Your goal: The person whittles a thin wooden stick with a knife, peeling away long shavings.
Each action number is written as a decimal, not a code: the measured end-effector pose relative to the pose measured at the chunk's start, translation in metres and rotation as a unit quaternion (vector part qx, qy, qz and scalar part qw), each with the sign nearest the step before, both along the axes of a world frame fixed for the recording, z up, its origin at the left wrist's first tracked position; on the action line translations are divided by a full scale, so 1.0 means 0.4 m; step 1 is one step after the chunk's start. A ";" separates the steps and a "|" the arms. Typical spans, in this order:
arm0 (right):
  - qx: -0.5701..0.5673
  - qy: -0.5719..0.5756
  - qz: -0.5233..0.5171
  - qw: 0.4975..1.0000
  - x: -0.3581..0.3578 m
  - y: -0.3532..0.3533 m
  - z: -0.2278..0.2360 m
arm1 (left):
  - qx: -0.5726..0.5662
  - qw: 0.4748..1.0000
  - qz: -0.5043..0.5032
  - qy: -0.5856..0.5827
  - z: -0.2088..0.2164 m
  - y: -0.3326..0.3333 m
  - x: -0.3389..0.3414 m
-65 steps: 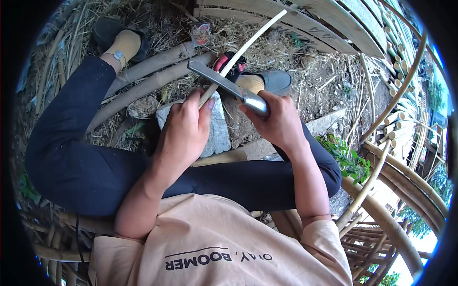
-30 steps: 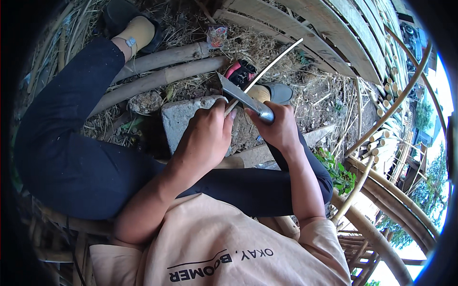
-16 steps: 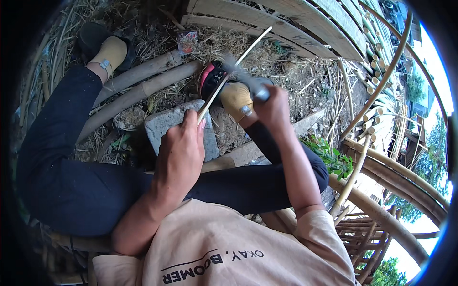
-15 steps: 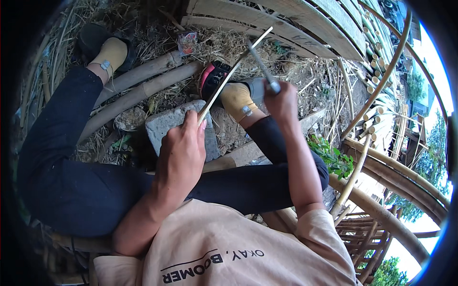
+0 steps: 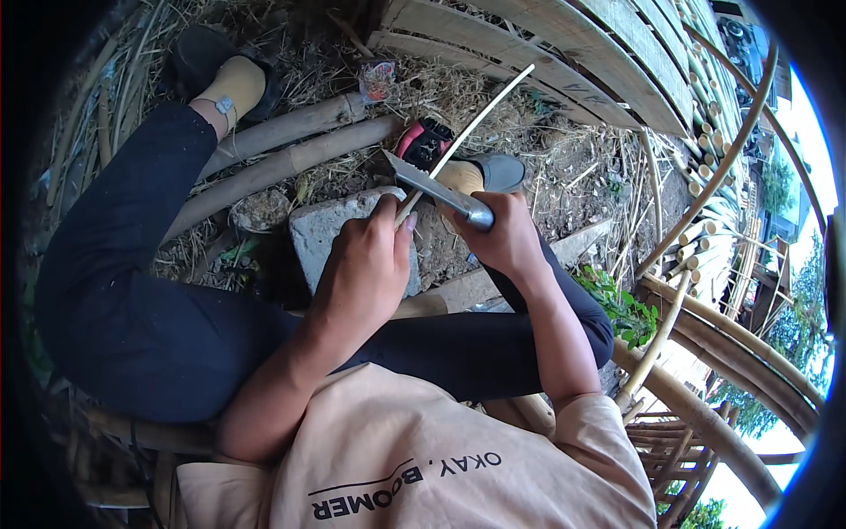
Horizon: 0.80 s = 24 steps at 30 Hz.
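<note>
My left hand (image 5: 366,256) is closed round the lower end of a thin pale bamboo strip (image 5: 490,108), which slants away up and to the right. In my right hand (image 5: 504,231) is a knife (image 5: 421,182), gripped by its handle, with a grey metal collar showing in front of the fist. Its broad blade points to the upper left and crosses the strip just beyond my left fingers. The blade appears to lie against the strip. Most of the knife handle is hidden inside my right hand.
Below my hands sits a grey stone block (image 5: 319,231). Thick bamboo poles (image 5: 300,157) lie on the straw-strewn ground at left. A wooden slatted panel (image 5: 538,57) stands at the far side; curved bamboo poles (image 5: 705,410) and stacked cut bamboo (image 5: 705,238) are at right. A red-and-black object (image 5: 425,141) lies near my foot.
My right hand has brought the knife down and left toward my left hand, and its blade now crosses the strip near my fingers. The view has shifted slightly.
</note>
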State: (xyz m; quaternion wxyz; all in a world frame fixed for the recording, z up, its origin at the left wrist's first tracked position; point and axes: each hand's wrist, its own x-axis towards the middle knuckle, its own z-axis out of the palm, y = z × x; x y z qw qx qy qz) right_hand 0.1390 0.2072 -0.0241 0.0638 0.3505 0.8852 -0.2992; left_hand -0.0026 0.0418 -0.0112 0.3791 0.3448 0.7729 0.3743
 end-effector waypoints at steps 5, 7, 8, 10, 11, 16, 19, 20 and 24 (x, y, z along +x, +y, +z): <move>0.067 -0.001 0.017 0.998 0.000 0.013 -0.012 | -0.020 0.999 -0.018 0.033 0.003 -0.004 0.009; 0.083 0.018 0.013 0.996 -0.010 0.023 -0.008 | 0.016 0.998 -0.006 0.054 -0.003 -0.006 0.012; 0.100 0.038 0.009 0.994 -0.012 0.033 -0.008 | 0.035 0.997 -0.004 0.064 -0.002 -0.011 0.011; 0.094 0.063 -0.053 0.992 0.009 0.057 -0.029 | 0.028 0.997 -0.007 0.065 0.014 0.000 0.007; 0.078 0.074 -0.107 0.988 0.025 0.083 -0.051 | 0.017 0.998 -0.006 0.065 0.022 -0.005 0.012; 0.173 -0.013 -0.105 0.979 0.059 0.168 -0.021 | 0.002 0.996 -0.023 0.082 0.009 0.001 0.026; 0.150 -0.013 -0.102 0.983 0.048 0.163 -0.035 | -0.022 0.997 -0.008 0.071 0.006 0.008 0.018; 0.145 0.013 -0.097 0.985 0.038 0.153 -0.036 | -0.017 0.998 -0.005 0.068 0.005 0.007 0.015; 0.076 0.024 -0.112 0.991 0.006 0.091 0.009 | 0.012 0.999 0.007 0.039 -0.002 0.002 0.007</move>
